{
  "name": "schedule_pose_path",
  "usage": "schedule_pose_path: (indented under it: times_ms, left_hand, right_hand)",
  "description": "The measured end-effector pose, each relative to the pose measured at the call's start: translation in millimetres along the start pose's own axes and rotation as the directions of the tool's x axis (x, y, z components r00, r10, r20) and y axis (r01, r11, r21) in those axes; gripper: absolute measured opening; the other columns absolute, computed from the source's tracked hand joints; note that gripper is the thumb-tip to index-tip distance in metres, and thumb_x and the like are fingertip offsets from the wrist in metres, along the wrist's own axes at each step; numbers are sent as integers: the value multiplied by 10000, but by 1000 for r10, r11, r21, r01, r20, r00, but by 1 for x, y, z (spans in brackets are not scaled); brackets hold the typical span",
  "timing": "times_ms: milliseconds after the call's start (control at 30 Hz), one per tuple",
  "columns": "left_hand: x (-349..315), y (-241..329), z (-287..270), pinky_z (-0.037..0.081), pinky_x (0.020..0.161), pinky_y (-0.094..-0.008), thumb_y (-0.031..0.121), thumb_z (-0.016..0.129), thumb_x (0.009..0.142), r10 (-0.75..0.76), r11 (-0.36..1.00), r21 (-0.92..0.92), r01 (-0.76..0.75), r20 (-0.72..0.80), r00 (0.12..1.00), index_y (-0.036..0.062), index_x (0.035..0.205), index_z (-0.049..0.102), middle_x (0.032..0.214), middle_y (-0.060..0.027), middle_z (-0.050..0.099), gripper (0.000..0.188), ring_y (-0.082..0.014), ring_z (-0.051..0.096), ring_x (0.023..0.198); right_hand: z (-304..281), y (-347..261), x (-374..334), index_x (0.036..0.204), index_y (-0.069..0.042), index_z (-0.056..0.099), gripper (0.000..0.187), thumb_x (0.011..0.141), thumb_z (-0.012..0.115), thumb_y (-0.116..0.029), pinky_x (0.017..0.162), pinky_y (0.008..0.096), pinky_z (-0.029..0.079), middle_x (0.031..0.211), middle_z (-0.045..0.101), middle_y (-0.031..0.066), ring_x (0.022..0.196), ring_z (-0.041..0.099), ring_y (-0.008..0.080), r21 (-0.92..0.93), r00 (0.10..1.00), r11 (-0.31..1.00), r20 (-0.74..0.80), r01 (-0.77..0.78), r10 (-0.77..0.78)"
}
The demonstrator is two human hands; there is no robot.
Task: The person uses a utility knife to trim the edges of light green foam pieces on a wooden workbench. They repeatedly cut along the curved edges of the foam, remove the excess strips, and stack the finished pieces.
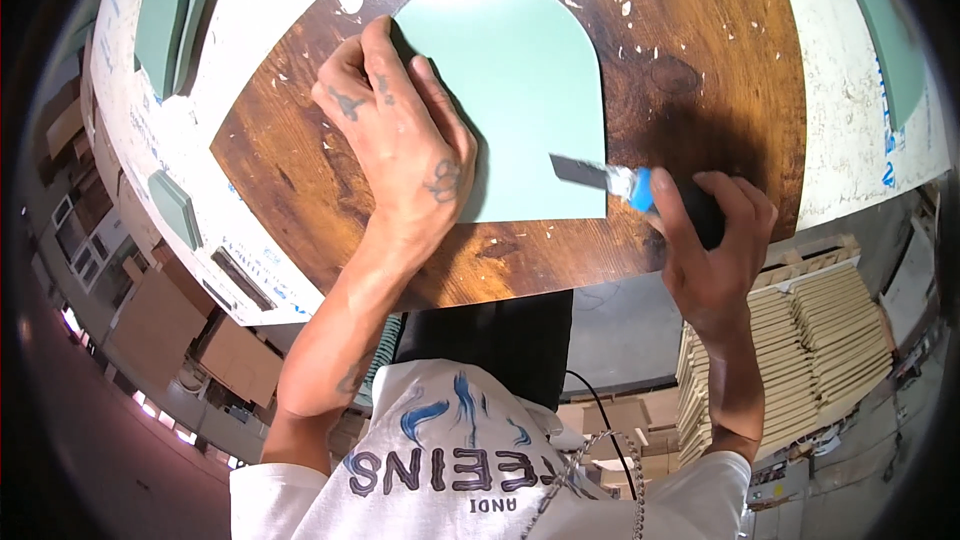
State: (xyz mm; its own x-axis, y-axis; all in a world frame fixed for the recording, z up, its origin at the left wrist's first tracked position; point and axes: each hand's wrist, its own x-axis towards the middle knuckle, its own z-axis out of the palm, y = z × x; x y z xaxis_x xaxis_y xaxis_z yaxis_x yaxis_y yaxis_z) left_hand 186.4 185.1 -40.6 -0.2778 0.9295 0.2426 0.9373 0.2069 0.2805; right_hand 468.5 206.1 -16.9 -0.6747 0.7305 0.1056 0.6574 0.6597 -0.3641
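A pale green arched panel (530, 90), rounded at the far end and straight at the near end, lies on the wood-grain board. My left hand (400, 130) is at its left edge, fingers curled against it and partly hidden from view. To the panel's right, my right hand (715, 230) grips a utility knife (625, 183) with a black handle and blue collar. Its long dark blade points left, over the panel's lower right part. Whether the blade touches the surface I cannot tell.
Pale chips are scattered over the wood-grain board (700, 0). Stacked green pieces (165, 25) lie at the far left, smaller ones (175, 208) nearer, and another green piece (890, 50) at the right. Below the table stand slatted cream stacks (790, 350) and brown cartons (165, 325).
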Motion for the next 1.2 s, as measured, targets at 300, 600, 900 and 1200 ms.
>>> schedule_pose_path:
  times_ms: [300, 600, 900, 1200]
  left_hand:
    - [1, -1, 5, 348, 927, -505, -12, 547, 918, -64, 996, -58, 64, 8, 998, -38, 1321, 464, 1149, -260, 483, 412, -359, 433, 1043]
    - [5, 3, 1, 347, 940, -508, -57, 524, 871, -37, 994, -102, 43, 62, 997, -34, 1348, 433, 1184, -255, 460, 486, -371, 426, 1048]
    - [3, -2, 3, 375, 908, -482, -2, 535, 943, 1, 992, -125, 4, 41, 999, -61, 1373, 455, 1171, -262, 485, 442, -329, 428, 1089]
    - [8, -6, 1, 391, 932, -512, -34, 540, 864, -40, 996, -76, 45, 69, 997, -68, 1397, 396, 1231, -287, 441, 553, -373, 423, 1120]
  right_hand:
    - [4, 4, 50, 1257, -219, 720, 493, 785, 811, -110, 838, 436, 464, 1124, 580, 105, 987, 553, 291, 19, 996, 998, -63, -60, 61]
    - [-12, 10, 30, 1317, -245, 687, 555, 791, 778, -91, 846, 438, 438, 1131, 583, 121, 1002, 553, 302, 18, 996, 999, 72, -46, 45]
    - [0, 34, 77, 1348, -287, 652, 654, 755, 811, -62, 864, 422, 436, 1107, 588, 84, 995, 561, 285, -13, 998, 998, 20, 57, -57]
    - [6, 37, 106, 1328, -329, 638, 552, 843, 753, -90, 835, 445, 427, 1084, 605, 56, 979, 571, 298, 85, 994, 992, 49, 96, -100]
